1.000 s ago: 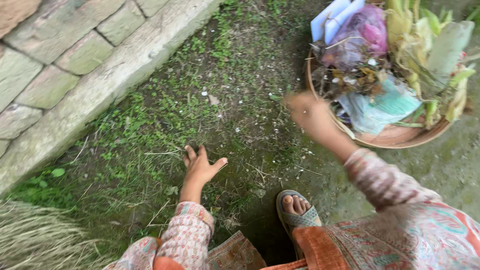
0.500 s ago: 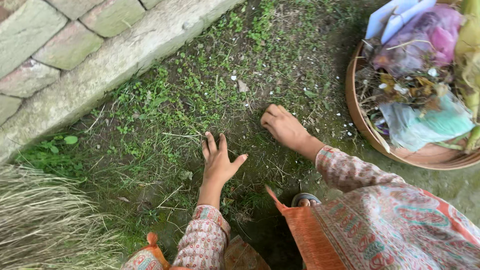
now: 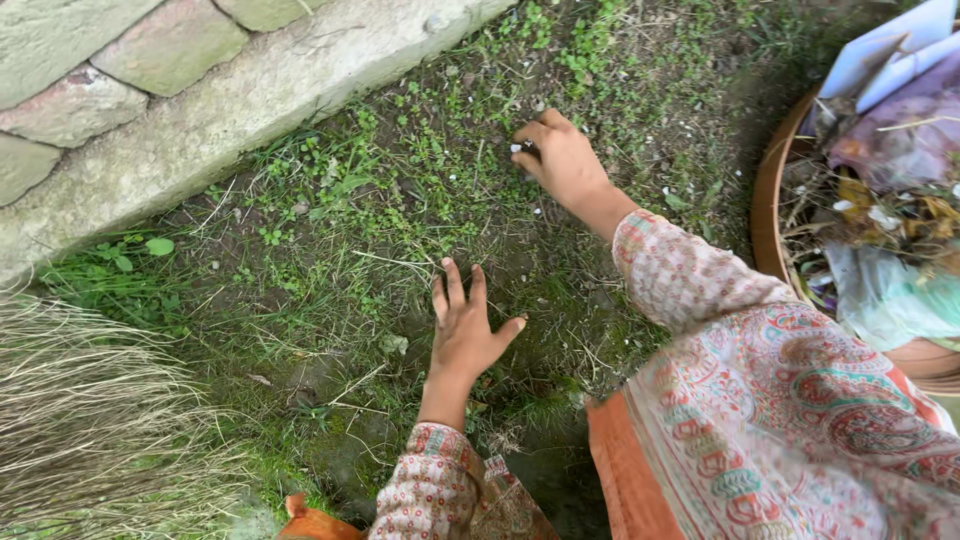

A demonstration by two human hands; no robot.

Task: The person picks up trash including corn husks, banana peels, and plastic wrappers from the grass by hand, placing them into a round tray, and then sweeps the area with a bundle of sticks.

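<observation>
My left hand (image 3: 466, 330) rests flat on the mossy ground (image 3: 330, 260) with its fingers spread, holding nothing. My right hand (image 3: 560, 160) reaches farther out, its fingertips pinched together on a small white scrap (image 3: 520, 148) lying among the weeds. More small white bits (image 3: 538, 211) dot the soil near that hand. Both arms wear patterned pink sleeves.
A round brown basket (image 3: 775, 215) at the right edge holds plastic bags, paper and dry plant waste. A stone wall and its kerb (image 3: 250, 90) run along the top left. Dry straw-like grass (image 3: 90, 420) covers the lower left. My patterned orange clothing fills the lower right.
My right hand swung from over the basket down to the ground, then reached farther forward and pinched a white scrap. My left hand stayed planted while the view shifted left.
</observation>
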